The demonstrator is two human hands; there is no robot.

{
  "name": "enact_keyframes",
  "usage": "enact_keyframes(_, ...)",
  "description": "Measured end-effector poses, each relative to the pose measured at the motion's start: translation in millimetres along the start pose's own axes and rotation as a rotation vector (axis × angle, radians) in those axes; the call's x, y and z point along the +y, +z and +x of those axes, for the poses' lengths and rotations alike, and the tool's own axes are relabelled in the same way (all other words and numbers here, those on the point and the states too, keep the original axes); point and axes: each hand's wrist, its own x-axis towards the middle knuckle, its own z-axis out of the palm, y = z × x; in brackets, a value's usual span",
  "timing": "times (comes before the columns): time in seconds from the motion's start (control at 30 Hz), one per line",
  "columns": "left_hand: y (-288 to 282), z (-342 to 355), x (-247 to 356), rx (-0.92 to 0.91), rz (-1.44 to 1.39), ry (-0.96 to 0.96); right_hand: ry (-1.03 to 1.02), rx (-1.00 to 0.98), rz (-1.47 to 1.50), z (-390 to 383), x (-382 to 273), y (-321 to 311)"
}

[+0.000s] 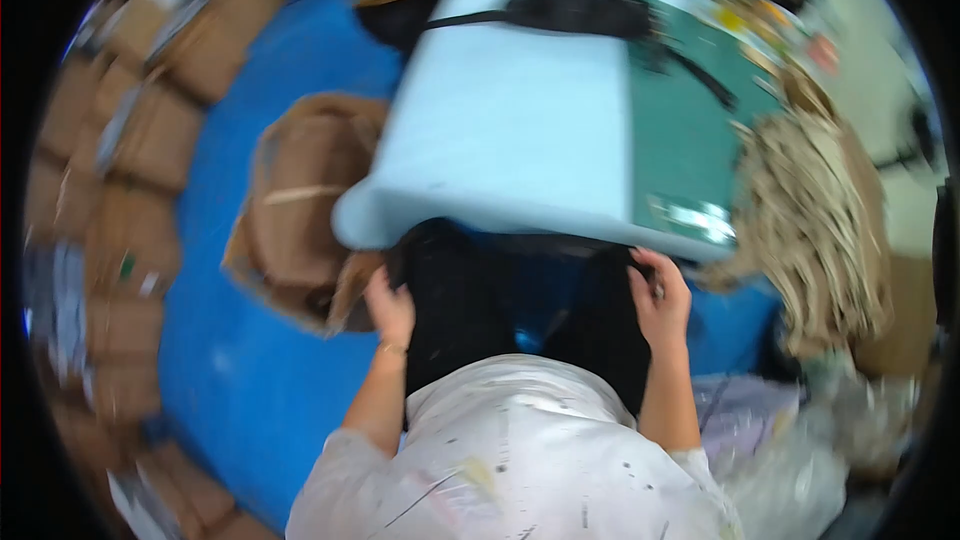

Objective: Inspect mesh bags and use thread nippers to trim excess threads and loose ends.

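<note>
Brn carton [303, 225] beside L fingers [378, 292]

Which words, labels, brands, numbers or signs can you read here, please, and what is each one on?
No text can be read in this picture.
Stacked cartons: small green and white patches, too blurred to tell whether they are printed.
White shirt: faint coloured patch and dark marks, nothing legible.
</note>
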Motion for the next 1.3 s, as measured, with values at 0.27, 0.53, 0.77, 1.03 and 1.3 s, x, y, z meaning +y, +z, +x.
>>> enact_keyframes(0.27,-32,9,12,0.059,-0.252,0.185,-0.065,0.425,-0.461,69,-18,-100)
enact_keyframes(0.53,-48,12,67,0.021,-0.197,0.361,0.298,0.817,-0.883,96,78,-289)
enact_keyframes(0.77,-73,12,58,0.034,-0.144,0.304,0.613,0.582,-1.05,93,129,-350)
enact_keyframes(1.03,-88,15,72,0.002,-0.092,0.369,0.517,0.378,-1.139,139,151,-352)
enact_keyframes(1.3,-100,-2,83,-0.033,-0.112,0.356,0.45,0.279,-0.947,152,127,-342)
